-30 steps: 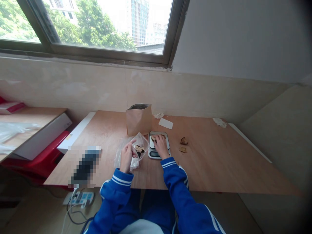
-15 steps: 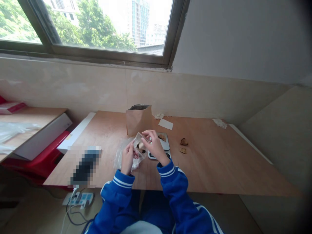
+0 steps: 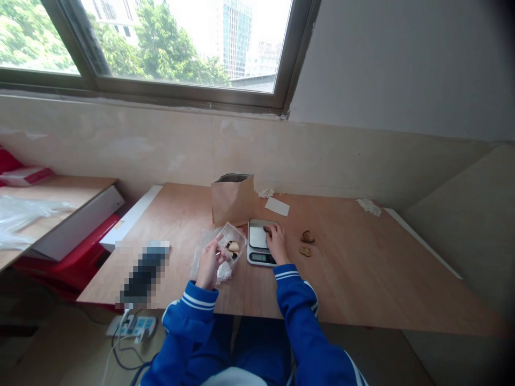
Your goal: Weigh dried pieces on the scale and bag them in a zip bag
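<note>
My left hand point(image 3: 209, 261) grips the near left side of a clear plastic box point(image 3: 238, 235), which is tilted. Several pale, dark-edged dried slices point(image 3: 233, 246) lie in it; they look like mushroom. Crumpled clear plastic point(image 3: 224, 272) lies under and beside the box. My right hand point(image 3: 277, 244) is over the right side of a kitchen scale point(image 3: 256, 236), its fingers closed on a dark-edged dried slice point(image 3: 266, 229) at the plate. That slice is mostly covered by the fingers. The scale's display point(image 3: 262, 257) is too small to read.
Behind the box stands an open brown paper bag point(image 3: 232, 201). A white card point(image 3: 277, 206) lies behind the scale. Two brown dried pieces point(image 3: 307, 236) rest to its right. A pixelated dark object point(image 3: 144, 273) is at the left, above a power strip point(image 3: 134, 326).
My right hand has left the box and moved right and down onto the scale plate, where it covers the dried piece. My left hand stays with the box, which has lowered slightly.
</note>
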Demonstrator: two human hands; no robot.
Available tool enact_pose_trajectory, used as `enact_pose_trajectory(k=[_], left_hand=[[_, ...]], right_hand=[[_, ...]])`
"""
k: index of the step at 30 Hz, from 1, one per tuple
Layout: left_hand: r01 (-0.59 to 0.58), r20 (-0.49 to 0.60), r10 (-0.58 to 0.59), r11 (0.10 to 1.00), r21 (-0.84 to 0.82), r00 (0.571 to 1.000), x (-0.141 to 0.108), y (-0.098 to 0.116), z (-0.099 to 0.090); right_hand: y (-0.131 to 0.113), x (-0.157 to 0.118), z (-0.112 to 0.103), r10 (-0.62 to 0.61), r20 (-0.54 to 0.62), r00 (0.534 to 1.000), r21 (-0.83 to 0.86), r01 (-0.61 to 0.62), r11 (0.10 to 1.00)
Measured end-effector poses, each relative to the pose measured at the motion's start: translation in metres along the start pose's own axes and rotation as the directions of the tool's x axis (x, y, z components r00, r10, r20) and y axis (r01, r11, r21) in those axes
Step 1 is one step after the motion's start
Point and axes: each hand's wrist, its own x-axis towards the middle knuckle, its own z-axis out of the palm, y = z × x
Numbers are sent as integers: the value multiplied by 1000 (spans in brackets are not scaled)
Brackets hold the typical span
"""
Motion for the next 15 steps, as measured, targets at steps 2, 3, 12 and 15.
enact_pose_trajectory(k=[2,3,12,15], left_hand=[[-8,13,8,1000,10,1000,0,-1,0],[-12,23,12,1000,18,1000,1,-2,-1],[-82,51,76,988,128,996,10,-14,-1],[-116,95,101,978,171,990,7,-17,2]], right_hand=[[-4,1,-2,16,-10,1000,110,-15,994],[-9,1,-5,20,-18,1000,184,-17,983],[-116,-12,-49,-87,140,986,562,-7,827],[-136,-18,-44,-95,200,975,446,-4,895]])
